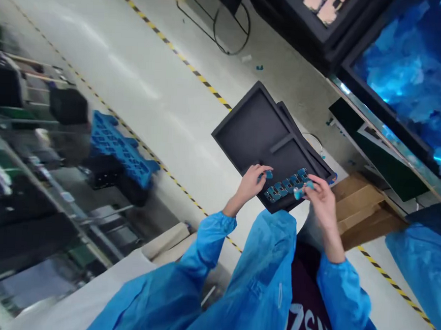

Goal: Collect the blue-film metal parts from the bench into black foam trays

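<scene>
We're looking down, the view steeply tilted, at a black tray (261, 132) with raised walls and a short rib across its middle, resting on our lap over a second tray of the same kind. Along its near edge sits a row of small blue parts (286, 184), packed side by side in two short lines, so they seem to be laid out in order, not dropped loose.

Our left hand (249, 185) rests on the tray's near-left edge, fingers curled, the fingertips pinching one small blue part (269, 174); that grip looks closed on it, and the hand also seems to steady the tray. Our right hand (321, 200) comes in from the other side at the row's right end, thumb and forefinger closed on another blue piece (299, 191) with a paler tip, held just above the row.

Both arms wear blue coat sleeves (209, 243). On the dark shirt under the open coat there's pale lettering, cut off by the frame; it can't be read surely.

Around us: a pale floor with yellow-and-black hazard tape (175, 49), a blue pallet (121, 147) to the left, blurred, brown cardboard boxes (362, 207) just right of the tray, and a bench edge with crumpled blue film (414, 62) above.
</scene>
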A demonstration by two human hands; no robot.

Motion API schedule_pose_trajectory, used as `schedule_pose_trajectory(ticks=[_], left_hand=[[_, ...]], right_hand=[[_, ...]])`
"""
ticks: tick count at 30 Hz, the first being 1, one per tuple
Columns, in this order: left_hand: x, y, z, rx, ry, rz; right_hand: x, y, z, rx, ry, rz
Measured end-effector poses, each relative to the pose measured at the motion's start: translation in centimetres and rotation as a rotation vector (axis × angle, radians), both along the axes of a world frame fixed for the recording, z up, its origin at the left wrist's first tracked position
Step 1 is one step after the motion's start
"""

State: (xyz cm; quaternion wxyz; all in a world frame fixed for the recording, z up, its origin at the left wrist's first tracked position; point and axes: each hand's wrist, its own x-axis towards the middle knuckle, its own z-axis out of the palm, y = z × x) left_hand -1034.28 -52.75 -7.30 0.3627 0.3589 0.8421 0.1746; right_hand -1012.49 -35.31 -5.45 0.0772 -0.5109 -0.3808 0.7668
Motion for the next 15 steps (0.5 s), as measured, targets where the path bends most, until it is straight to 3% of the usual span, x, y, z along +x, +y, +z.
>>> schedule_pose_trajectory(ticks=[4, 7, 9, 12, 15], left_hand=[[-1.2, 1.5, -2.4, -0.001, 0.068, -0.483], [-1.3, 2.0, -3.7, 0.029, 0.117, -0.701], [-1.2, 0.9, -4.0, 0.105, 0.154, -0.679], [-0.5, -2.4, -3.9, 0.148, 0.246, -0.423], [0.7, -5.9, -3.6, 0.097, 0.291, -0.263]], right_hand=[[-3.9, -4.3, -2.4, -0.046, -0.046, -0.095], [-4.8, -5.3, -3.9, 0.048, -0.157, -0.141], [-5.4, -5.4, -4.6, 0.152, -0.203, -0.112], [-6.8, -5.4, -5.3, 0.333, -0.228, -0.033], [-7.9, -5.1, -5.5, 0.553, -0.287, 0.181]])
